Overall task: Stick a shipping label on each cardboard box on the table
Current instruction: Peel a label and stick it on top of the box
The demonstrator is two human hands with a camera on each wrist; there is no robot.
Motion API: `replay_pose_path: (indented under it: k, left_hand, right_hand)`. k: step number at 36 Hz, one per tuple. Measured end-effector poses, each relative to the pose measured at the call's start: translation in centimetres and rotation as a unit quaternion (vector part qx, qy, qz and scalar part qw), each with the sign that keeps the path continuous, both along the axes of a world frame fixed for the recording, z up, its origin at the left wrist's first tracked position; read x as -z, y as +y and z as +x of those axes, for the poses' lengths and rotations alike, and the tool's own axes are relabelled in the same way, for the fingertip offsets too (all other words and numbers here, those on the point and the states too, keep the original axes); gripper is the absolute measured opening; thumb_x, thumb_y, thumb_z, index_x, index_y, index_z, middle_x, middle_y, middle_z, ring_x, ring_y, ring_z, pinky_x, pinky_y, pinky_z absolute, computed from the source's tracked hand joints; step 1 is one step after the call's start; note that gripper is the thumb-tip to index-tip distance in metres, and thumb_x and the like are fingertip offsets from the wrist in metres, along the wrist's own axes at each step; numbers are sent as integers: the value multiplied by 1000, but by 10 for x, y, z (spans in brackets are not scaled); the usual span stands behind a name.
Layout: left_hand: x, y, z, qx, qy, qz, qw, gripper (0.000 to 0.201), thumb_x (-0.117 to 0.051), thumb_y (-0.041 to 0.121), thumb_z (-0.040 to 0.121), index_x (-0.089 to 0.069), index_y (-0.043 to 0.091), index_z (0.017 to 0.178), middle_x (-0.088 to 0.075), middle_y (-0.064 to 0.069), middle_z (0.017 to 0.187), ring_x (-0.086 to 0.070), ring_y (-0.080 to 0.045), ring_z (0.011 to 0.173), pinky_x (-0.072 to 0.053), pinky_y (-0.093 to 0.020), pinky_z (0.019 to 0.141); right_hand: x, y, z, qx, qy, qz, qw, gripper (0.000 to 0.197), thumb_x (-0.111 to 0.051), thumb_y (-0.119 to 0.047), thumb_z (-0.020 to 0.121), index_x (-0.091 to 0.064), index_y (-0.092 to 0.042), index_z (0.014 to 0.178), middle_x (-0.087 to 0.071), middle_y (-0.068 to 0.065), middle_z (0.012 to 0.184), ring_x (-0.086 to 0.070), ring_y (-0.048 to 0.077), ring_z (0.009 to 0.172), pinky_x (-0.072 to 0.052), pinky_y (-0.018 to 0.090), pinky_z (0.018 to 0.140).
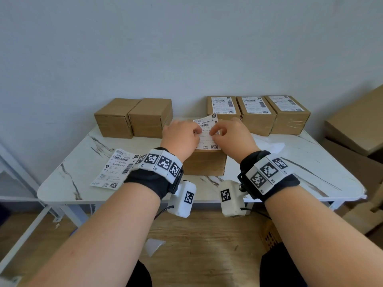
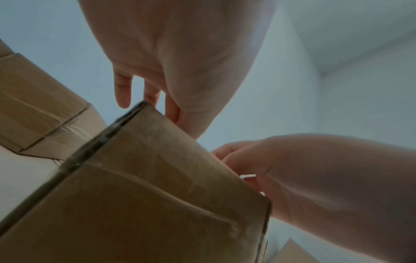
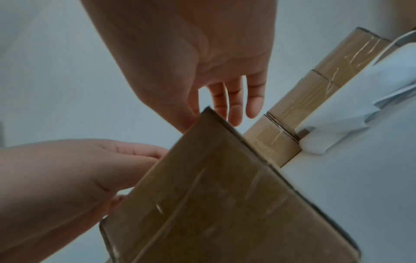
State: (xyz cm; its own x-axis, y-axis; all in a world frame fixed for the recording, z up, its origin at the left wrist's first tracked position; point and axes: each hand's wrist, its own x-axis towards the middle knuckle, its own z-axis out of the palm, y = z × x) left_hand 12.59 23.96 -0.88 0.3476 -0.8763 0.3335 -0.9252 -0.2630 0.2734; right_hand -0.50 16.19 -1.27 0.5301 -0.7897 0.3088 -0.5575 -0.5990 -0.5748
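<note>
A cardboard box [image 1: 204,162] stands mid-table before me, also seen close up in the left wrist view [image 2: 157,195] and the right wrist view [image 3: 225,195]. A white shipping label [image 1: 207,141] lies on its top, with the far end curling upward. My left hand [image 1: 195,131] presses fingertips on the label's left side. My right hand [image 1: 214,134] pinches the label's right part between thumb and forefinger. Two unlabelled boxes [image 1: 132,119] stand at the back left. Three labelled boxes [image 1: 257,114] stand at the back right.
Spare labels [image 1: 118,168] lie on the marble-patterned table [image 1: 310,172] left of my left wrist. White backing paper [image 1: 269,145] lies right of the middle box. Large cardboard pieces [image 1: 356,129] stand beyond the table's right edge. A wall runs behind the boxes.
</note>
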Motion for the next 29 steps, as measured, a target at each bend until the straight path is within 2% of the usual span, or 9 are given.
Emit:
replay_pose_path:
  k: [6, 10, 11, 13, 16, 19, 22, 24, 29]
  left_hand:
    - [0, -4, 12, 82, 111, 78, 987, 44, -36, 16, 97, -49, 26, 138, -51, -1, 139, -53, -20, 106, -39, -27, 78]
    - [-3, -9, 17, 105, 143, 121, 977, 48, -36, 18, 99, -38, 26, 146, -26, 1, 157, -36, -21, 135, -35, -31, 106]
    - [-3, -11, 17, 106, 154, 124, 974, 48, -36, 19, 99, -37, 26, 146, -28, 0, 156, -39, -20, 132, -39, -30, 102]
    - [-4, -14, 18, 105, 187, 118, 969, 46, -39, 19, 97, -39, 27, 143, -43, -2, 142, -53, -16, 106, -44, -20, 76]
    - [-4, -18, 18, 100, 221, 107, 964, 41, -41, 20, 97, -42, 28, 137, -51, -3, 111, -50, -6, 71, -36, -14, 51]
    - [1, -23, 18, 100, 229, 92, 964, 40, -39, 22, 97, -42, 27, 137, -49, -3, 124, -53, -13, 89, -39, -22, 62]
    - [9, -26, 18, 103, 215, 79, 968, 40, -36, 24, 97, -41, 27, 137, -37, 1, 144, -46, -23, 116, -41, -28, 79]
    - [12, -27, 19, 103, 209, 77, 969, 41, -33, 27, 97, -39, 28, 138, -34, 3, 147, -42, -25, 123, -41, -33, 90]
    - [16, -26, 18, 86, 181, 98, 975, 63, -26, 45, 86, -27, 30, 147, -20, 7, 157, -28, -26, 138, -31, -46, 111]
  right_hand:
    - [1, -7, 3, 25, 10, 38, 999, 31, -49, -18, 89, -68, -31, 109, -45, 4, 112, -53, 25, 101, -50, 38, 92]
    - [-1, -14, 8, 23, 29, 62, 997, 36, -44, -23, 93, -63, -33, 123, -45, 6, 124, -54, 24, 106, -50, 37, 94]
    - [0, -16, 10, 20, 30, 68, 997, 37, -42, -24, 94, -61, -33, 125, -44, 7, 126, -56, 24, 104, -51, 37, 92]
    - [1, -19, 13, 11, 29, 86, 996, 39, -39, -26, 95, -58, -34, 128, -44, 8, 128, -58, 23, 100, -53, 34, 86]
    - [1, -23, 19, 3, 31, 107, 994, 43, -35, -29, 94, -54, -37, 132, -46, 8, 130, -58, 20, 88, -46, 29, 69]
    - [2, -28, 22, -6, 43, 130, 991, 48, -30, -31, 94, -47, -39, 138, -53, 10, 129, -56, 17, 77, -38, 27, 58]
    - [1, -29, 22, -3, 49, 141, 989, 50, -27, -32, 96, -39, -40, 143, -49, 9, 140, -59, 19, 92, -49, 35, 77]
    - [1, -29, 21, 0, 52, 146, 988, 50, -27, -34, 97, -35, -39, 146, -45, 6, 146, -59, 22, 103, -49, 40, 90]
    - [0, -27, 21, -2, 53, 157, 986, 51, -26, -35, 99, -27, -36, 150, -48, 8, 143, -61, 23, 99, -51, 40, 88]
